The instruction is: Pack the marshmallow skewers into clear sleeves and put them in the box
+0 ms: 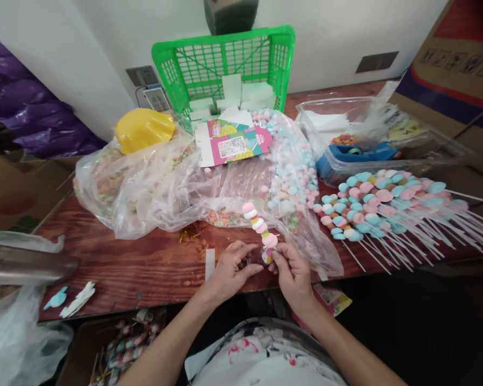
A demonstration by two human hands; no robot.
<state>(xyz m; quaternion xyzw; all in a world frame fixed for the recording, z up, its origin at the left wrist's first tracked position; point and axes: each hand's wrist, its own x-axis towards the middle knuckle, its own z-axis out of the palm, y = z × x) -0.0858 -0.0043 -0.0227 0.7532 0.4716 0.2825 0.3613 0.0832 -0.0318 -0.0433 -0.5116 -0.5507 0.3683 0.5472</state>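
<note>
A marshmallow skewer [259, 225] with pink, white and yellow pieces leans up and left above the table's front edge. My right hand [295, 276] is closed in a pinch at its lower end. A small printed piece [267, 254], possibly part of a wrapper, shows between my hands. My left hand [233, 271] is beside it, thumb and forefinger curled toward it; what they grip is partly hidden. Just beyond lies a clear plastic bag [292, 171] of pink and blue marshmallows. Ring-shaped gummies [221, 217] lie under the plastic.
Many finished skewers [386, 198] are piled at right. Behind them stands a clear tub [426, 147]. A green basket [224, 40] and printed cards [239, 146] are at the back. Left are a gummy bag [145, 187], yellow bowl-like item [145, 130] and metal cylinder [28, 264].
</note>
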